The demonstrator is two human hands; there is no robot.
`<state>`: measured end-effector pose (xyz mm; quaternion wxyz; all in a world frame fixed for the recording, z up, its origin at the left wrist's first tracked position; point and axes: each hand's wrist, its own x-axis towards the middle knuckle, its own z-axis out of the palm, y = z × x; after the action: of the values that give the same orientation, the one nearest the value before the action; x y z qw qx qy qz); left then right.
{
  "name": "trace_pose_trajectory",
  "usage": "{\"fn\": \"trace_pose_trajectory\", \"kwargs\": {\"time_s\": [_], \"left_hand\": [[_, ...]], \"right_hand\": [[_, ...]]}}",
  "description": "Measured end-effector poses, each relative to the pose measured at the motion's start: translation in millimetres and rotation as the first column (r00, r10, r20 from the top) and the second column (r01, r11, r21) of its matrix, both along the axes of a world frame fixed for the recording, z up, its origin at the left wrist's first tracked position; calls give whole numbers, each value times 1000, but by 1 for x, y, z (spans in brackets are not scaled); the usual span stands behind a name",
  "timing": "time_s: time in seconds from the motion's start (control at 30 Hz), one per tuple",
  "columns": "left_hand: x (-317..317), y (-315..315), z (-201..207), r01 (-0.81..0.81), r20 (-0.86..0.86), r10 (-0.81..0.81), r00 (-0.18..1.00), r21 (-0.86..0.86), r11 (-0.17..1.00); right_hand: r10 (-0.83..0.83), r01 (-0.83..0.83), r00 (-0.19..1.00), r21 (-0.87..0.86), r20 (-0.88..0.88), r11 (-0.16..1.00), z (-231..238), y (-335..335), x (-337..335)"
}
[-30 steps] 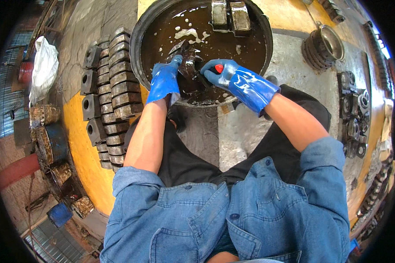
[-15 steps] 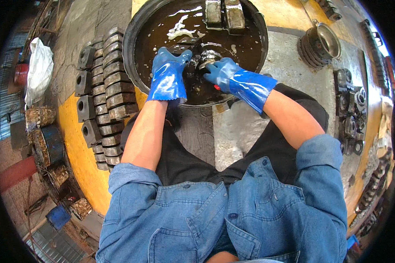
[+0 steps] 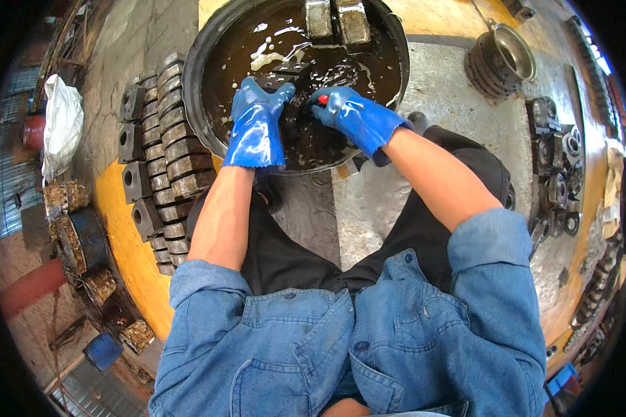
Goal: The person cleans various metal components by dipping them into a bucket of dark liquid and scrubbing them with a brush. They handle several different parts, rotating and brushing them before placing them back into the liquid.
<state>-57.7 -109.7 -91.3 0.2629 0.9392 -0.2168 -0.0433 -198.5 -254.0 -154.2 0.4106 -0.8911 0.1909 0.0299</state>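
I have both hands in blue rubber gloves over a round black tub (image 3: 195,90) of dark brown liquid. My left hand (image 3: 257,104) is at the liquid's surface, thumb apart from bent fingers, against a dark metal block (image 3: 292,68) that lies partly under the liquid. Its fingertips are hidden. My right hand (image 3: 341,110) is closed close beside it, round a tool whose red end (image 3: 323,99) shows between thumb and fingers; the rest of that tool is hidden. Two wet rectangular metal blocks (image 3: 352,21) stand at the tub's far side.
Left of the tub are rows of curved metal pieces (image 3: 188,156) and grey blocks with holes (image 3: 140,182). Stacked metal rings (image 3: 501,55) stand at the far right, more machined parts (image 3: 555,167) nearer. A white sack (image 3: 62,125) lies far left.
The right hand has moved left and turned, so the red end now shows at its upper side. The shiny splash near its fingers has spread. The whole view has shifted slightly.
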Motion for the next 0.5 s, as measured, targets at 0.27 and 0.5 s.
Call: {"fn": "trace_pose_trajectory", "kwargs": {"time_s": [0.27,0.5], "left_hand": [[22,20,-2,-40,-253,26,967,-53,998],[59,35,-17,-96,-420,45,906,-100,990]], "right_hand": [[-112,137,990,789,-87,599,6,-21,-21],[-511,428,797,898,-323,100,6,-3,-24]]}}
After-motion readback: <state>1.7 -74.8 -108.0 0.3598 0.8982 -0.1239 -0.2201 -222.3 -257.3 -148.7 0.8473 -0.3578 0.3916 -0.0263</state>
